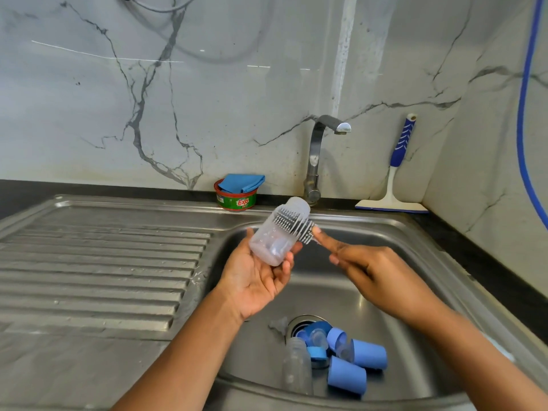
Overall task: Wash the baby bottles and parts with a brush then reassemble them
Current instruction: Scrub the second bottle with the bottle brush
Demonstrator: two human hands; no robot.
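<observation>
Stainless steel sink (pixel 385 221) with a ribbed drainboard (pixel 98 262) sits in a dark table (pixel 489 262) under a grey-veined white marble wall (pixel 89 114). Over the basin, my left hand (pixel 255 280) holds a clear plastic baby bottle (pixel 277 235), fingers (pixel 286 268) curled round it. My right hand (pixel 376 271) grips a grey silicone bristle brush (pixel 296 225) laid against the bottle. By the drain (pixel 299 321) lie a second clear bottle (pixel 296 369) and blue plastic caps (pixel 347 378). Behind stand a curved steel tap (pixel 317 152), a green soap tub (pixel 235 200) holding a blue cloth (pixel 241 183), and a blue-and-white squeegee (pixel 397 173).
</observation>
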